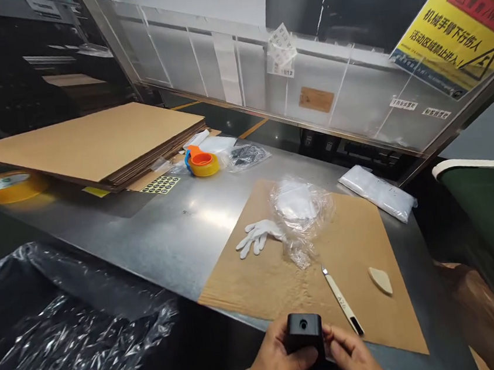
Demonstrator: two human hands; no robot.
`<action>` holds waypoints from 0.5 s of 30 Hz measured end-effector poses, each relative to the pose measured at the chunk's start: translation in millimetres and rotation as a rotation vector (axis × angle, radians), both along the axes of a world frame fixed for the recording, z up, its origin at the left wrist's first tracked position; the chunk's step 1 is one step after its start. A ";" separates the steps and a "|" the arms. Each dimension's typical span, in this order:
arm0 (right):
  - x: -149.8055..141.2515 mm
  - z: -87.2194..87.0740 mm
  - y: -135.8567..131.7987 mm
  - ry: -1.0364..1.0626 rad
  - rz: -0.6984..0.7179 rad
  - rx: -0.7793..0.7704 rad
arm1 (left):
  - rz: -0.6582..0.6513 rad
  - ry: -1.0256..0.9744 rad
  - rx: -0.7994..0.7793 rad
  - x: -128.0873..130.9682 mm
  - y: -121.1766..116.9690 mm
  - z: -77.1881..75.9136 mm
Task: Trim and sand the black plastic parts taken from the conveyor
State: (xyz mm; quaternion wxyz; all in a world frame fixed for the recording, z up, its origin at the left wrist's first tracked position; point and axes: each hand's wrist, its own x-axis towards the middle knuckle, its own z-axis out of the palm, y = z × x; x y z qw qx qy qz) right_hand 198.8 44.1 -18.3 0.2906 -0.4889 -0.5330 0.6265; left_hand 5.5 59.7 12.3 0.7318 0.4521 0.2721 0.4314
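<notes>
A small black box-shaped part with a round hole in its face is held at the bottom of the view, just over the near table edge. My left hand wraps its left side with the thumb across the front. My right hand pinches its right side with fingertips. Just beyond lies a slim white craft knife on a brown cardboard sheet.
On the cardboard lie a white glove, a crumpled clear plastic bag and a beige wedge. The steel table also bears a cardboard stack, tape rolls and a white packet. A black-lined bin stands at left.
</notes>
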 end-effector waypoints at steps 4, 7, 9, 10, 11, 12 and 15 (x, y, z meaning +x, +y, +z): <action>51.7 -13.6 47.3 -0.845 -0.279 0.478 | 0.115 0.236 0.062 -23.7 -10.1 -6.9; 97.8 -23.6 78.8 -1.025 -0.416 0.469 | 0.110 0.302 0.130 -32.1 -16.0 -12.1; 119.1 -29.6 88.7 -1.079 -0.412 0.464 | 0.121 0.329 0.187 -35.5 -18.3 -13.3; 125.2 -31.6 90.4 -1.088 -0.394 0.471 | 0.133 0.339 0.215 -36.9 -18.8 -13.5; 127.8 -32.4 90.0 -1.088 -0.372 0.483 | 0.146 0.348 0.240 -37.9 -18.9 -13.6; 126.5 -31.6 87.5 -1.079 -0.350 0.497 | 0.155 0.360 0.264 -38.6 -18.7 -13.6; 98.5 -14.4 65.8 -1.017 -0.296 0.540 | 0.138 0.422 0.334 -38.0 -16.7 -14.1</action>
